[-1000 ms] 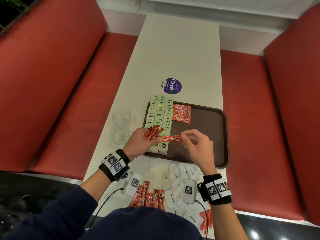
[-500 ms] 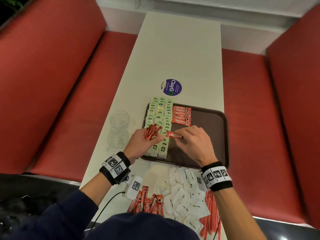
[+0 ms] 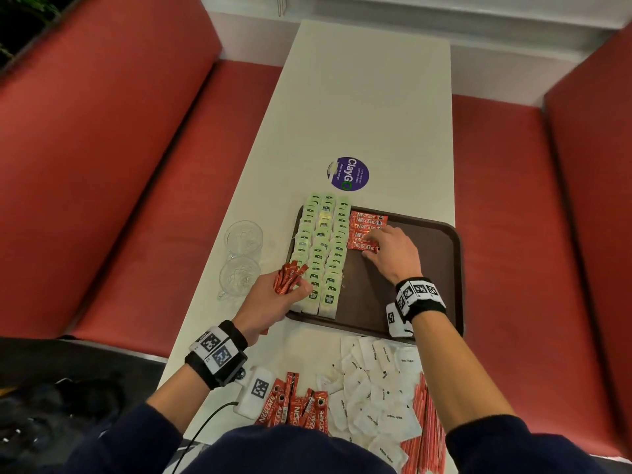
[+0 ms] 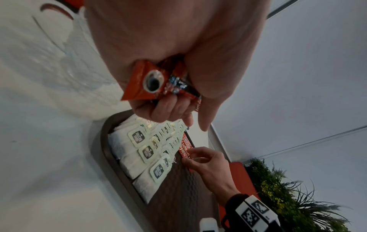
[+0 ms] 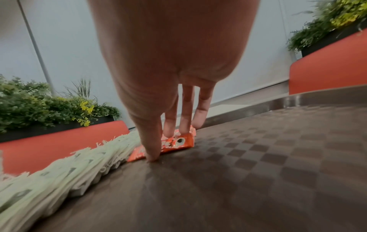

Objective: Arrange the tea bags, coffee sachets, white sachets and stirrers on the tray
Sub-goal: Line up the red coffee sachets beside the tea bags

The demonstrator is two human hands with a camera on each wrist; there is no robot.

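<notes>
Red booth benches (image 3: 113, 165) flank a white table (image 3: 359, 107); planters (image 5: 49, 100) behind.

cafe booth: red benches (image 3: 102, 172) flank narrow white table (image 3: 359, 107), planters (image 5: 49, 100) behind.

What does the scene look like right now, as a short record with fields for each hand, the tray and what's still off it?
left hand: grips a bundle of coffee sachets
right hand: fingertips on the nearest sachet of the coffee row
tray: three columns of tea bags, coffee row beside them
off tray: white sachets, stirrers, more coffee sachets
</notes>
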